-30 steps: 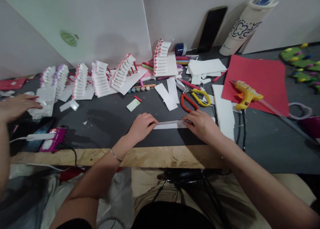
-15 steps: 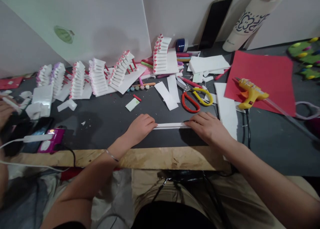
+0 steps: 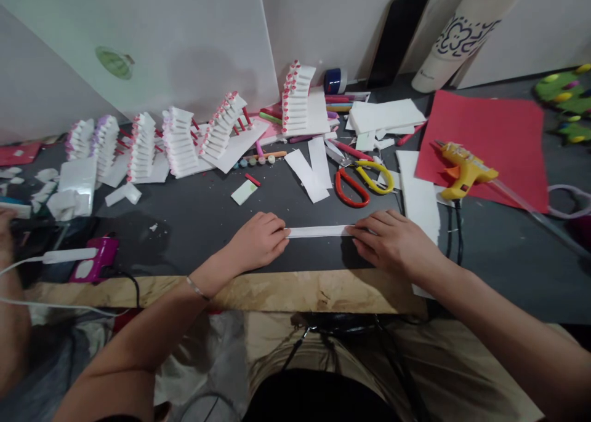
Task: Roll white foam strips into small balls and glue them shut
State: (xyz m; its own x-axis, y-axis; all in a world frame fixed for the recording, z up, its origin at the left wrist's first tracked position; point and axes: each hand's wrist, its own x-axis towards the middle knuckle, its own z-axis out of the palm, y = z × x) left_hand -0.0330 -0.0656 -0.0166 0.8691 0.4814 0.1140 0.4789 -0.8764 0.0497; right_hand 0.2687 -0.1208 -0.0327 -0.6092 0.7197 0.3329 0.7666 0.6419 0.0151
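A narrow white paper strip (image 3: 318,231) lies flat on the dark table (image 3: 207,213) near its wooden front edge (image 3: 286,290). My left hand (image 3: 258,240) presses the strip's left end with curled fingers. My right hand (image 3: 392,240) holds down the right end, fingers together and flat on it. Just beyond the strip lie red-handled scissors (image 3: 351,191) and yellow-handled scissors (image 3: 373,177).
White stepped paper models (image 3: 180,140) stand in a row at the back. A yellow glue gun (image 3: 464,170) rests on red card (image 3: 489,142) to the right. White foam pieces (image 3: 418,194), pens and a pink charger (image 3: 99,256) lie around. Another person's arm (image 3: 12,323) is at far left.
The strip, lifted slightly a second ago, now lies flat under both hands. The other person's hand at far left has drawn back toward the table edge.
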